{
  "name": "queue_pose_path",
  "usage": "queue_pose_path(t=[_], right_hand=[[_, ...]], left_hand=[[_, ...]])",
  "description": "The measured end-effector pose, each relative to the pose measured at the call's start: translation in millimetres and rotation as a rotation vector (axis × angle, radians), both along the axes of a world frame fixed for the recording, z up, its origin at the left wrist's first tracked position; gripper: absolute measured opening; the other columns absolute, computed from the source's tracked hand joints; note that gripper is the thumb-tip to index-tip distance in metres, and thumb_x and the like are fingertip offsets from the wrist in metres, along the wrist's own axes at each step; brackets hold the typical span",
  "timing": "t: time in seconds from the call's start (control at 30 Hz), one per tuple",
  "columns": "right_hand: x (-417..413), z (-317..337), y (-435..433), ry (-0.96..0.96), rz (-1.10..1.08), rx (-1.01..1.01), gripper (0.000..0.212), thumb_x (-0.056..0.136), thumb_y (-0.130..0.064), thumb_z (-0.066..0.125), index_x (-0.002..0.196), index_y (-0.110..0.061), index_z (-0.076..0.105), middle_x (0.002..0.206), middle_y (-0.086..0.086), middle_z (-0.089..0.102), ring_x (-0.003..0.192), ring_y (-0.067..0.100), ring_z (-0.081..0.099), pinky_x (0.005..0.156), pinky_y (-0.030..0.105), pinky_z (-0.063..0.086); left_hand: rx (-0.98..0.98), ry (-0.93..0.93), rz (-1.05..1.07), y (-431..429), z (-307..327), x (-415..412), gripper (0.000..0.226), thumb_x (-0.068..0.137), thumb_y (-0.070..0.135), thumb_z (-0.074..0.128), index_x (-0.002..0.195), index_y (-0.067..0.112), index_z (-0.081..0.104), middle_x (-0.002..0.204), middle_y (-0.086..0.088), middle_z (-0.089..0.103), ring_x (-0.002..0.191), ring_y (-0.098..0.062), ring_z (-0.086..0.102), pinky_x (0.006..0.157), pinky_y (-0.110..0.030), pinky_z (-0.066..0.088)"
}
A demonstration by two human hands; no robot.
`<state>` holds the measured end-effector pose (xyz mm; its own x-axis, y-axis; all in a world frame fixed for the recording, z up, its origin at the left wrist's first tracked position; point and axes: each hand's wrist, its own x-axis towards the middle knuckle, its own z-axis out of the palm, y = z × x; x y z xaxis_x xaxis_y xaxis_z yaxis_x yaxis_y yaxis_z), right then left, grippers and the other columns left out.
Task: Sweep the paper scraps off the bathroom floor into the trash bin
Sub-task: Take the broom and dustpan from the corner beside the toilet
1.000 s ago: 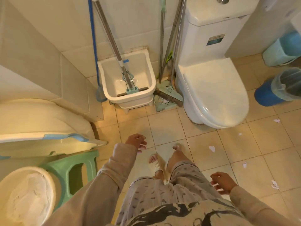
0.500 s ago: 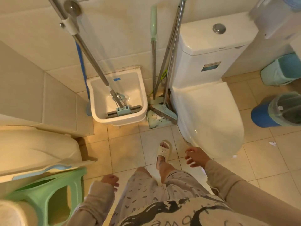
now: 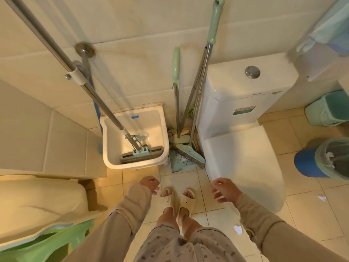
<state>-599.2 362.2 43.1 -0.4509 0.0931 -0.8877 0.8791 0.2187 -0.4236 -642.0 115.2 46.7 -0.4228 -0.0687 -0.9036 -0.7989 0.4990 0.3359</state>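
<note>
Two empty hands low over tan floor [image 3: 217, 220] tiles, feet in pale slippers [image 3: 178, 199] side by side between them. Largest in view: white toilet [image 3: 243, 159], lid down, to the right against the wall. Left of centre, white mop basin [image 3: 135, 140] on the floor, a sponge mop [image 3: 141, 153] standing in it with its steel shaft leaning up to the left. At far left, a cream tub [image 3: 37, 203] and, below it, a green stool [image 3: 47, 244], only partly visible. Right edge: blue bin [image 3: 309, 163] lined with a clear bag, lying tilted, mouth facing the right edge, well apart from the hands; behind it a pale green bin [image 3: 328, 110] by the wall. Between basin and toilet, squeezed into the gap: broom [image 3: 190, 152] and dustpan [image 3: 181, 163], handles leaning on the wall, broom head resting on the pan, neither touched. Left hand [image 3: 150, 184] loosely curled, holding nothing, just below the basin. Right hand [image 3: 225, 190] with fingers spread and half bent, holding nothing, beside the toilet bowl's front. Smallest: two white scraps on the tiles, one [image 3: 238, 229] under the right sleeve, another [image 3: 322, 198] further right, near the toilet's base, between it and the blue bin.
</note>
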Motion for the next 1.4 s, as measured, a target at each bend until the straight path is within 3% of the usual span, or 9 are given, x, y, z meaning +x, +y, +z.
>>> queue_pose_path(t=[0.17,0.33,0.47,0.67,0.83,1.0,1.1,1.23,1.4], right_hand=[[-79.1,14.5,3.0,0.089,-0.023,-0.044,0.010,0.097,-0.014,0.045,0.092,-0.008,0.052,0.076,0.007,0.055,0.062,0.018,0.052,0.056,0.024,0.045],[-172.6,51.1,0.0,0.227,-0.097,-0.098,0.008,0.096,-0.013,0.045,0.094,-0.008,0.051,0.075,0.007,0.056,0.063,0.019,0.054,0.058,0.025,0.046],[-234.8,87.1,-0.8,0.344,-0.163,-0.158,0.013,0.097,-0.011,0.043,0.086,-0.010,0.050,0.076,0.008,0.056,0.067,0.020,0.055,0.062,0.028,0.048],[-297.7,114.9,-1.9,0.417,-0.535,-0.359,0.020,0.098,-0.003,0.037,0.080,-0.005,0.045,0.075,0.014,0.050,0.064,0.024,0.050,0.074,0.037,0.049],[-330.1,111.6,-4.1,0.417,-0.686,-0.427,0.033,0.100,-0.017,0.038,0.133,-0.009,0.040,0.077,0.012,0.047,0.064,0.023,0.048,0.085,0.041,0.046],[-354.5,101.9,-6.3,0.407,-0.742,-0.482,0.052,0.099,-0.038,0.037,0.144,-0.012,0.031,0.081,0.011,0.049,0.069,0.024,0.050,0.089,0.045,0.045],[-357.9,97.3,-7.4,0.425,-0.711,-0.524,0.057,0.098,-0.046,0.032,0.147,-0.016,0.030,0.109,0.012,0.057,0.097,0.030,0.056,0.103,0.048,0.039],[-349.2,96.2,-9.3,0.452,-0.745,-0.565,0.064,0.097,-0.054,0.022,0.151,-0.020,0.019,0.153,0.012,0.037,0.143,0.029,0.031,0.115,0.045,0.027],[-320.7,96.1,-11.5,0.339,-0.827,-0.628,0.047,0.098,-0.050,0.030,0.129,-0.019,0.046,0.139,0.022,0.048,0.121,0.037,0.052,0.089,0.040,0.047]], left_hand=[[0.069,0.226,0.009,37.0,22.4,-106.3,0.033,0.098,0.005,0.040,0.126,-0.011,0.048,0.101,-0.019,0.057,0.055,-0.011,0.044,0.040,-0.018,0.044],[0.054,0.480,-0.056,58.4,65.2,-205.7,0.021,0.096,0.007,0.042,0.088,0.005,0.061,0.092,-0.015,0.057,0.059,-0.017,0.052,0.048,-0.019,0.045],[-0.143,0.694,-0.204,68.0,102.2,-261.4,0.032,0.094,0.016,0.046,0.125,0.009,0.051,0.123,-0.018,0.059,0.109,-0.035,0.058,0.092,-0.036,0.047],[-0.276,0.872,-0.450,81.1,122.6,-311.0,0.047,0.091,0.003,0.038,0.136,0.017,0.041,0.126,-0.017,0.058,0.114,-0.033,0.054,0.093,-0.038,0.044],[-0.418,0.892,-0.856,83.7,108.1,-315.8,0.058,0.091,-0.001,0.040,0.140,0.029,0.037,0.130,-0.016,0.047,0.119,-0.034,0.049,0.100,-0.042,0.044],[-0.596,0.993,-1.071,82.9,96.2,-312.8,0.059,0.090,0.003,0.049,0.142,0.026,0.033,0.128,-0.014,0.047,0.117,-0.033,0.047,0.091,-0.041,0.044],[-0.739,1.091,-1.143,83.3,93.5,-310.7,0.051,0.089,0.003,0.050,0.136,0.019,0.037,0.124,-0.015,0.049,0.113,-0.033,0.048,0.085,-0.039,0.043],[-0.837,1.128,-1.176,81.8,88.8,-299.7,0.037,0.091,-0.001,0.042,0.125,0.014,0.043,0.131,-0.024,0.042,0.120,-0.036,0.041,0.092,-0.043,0.040],[-0.824,1.155,-1.262,85.7,90.2,-272.7,0.027,0.091,0.010,0.050,0.118,0.010,0.051,0.151,-0.029,0.020,0.139,-0.043,0.022,0.112,-0.045,0.027]])
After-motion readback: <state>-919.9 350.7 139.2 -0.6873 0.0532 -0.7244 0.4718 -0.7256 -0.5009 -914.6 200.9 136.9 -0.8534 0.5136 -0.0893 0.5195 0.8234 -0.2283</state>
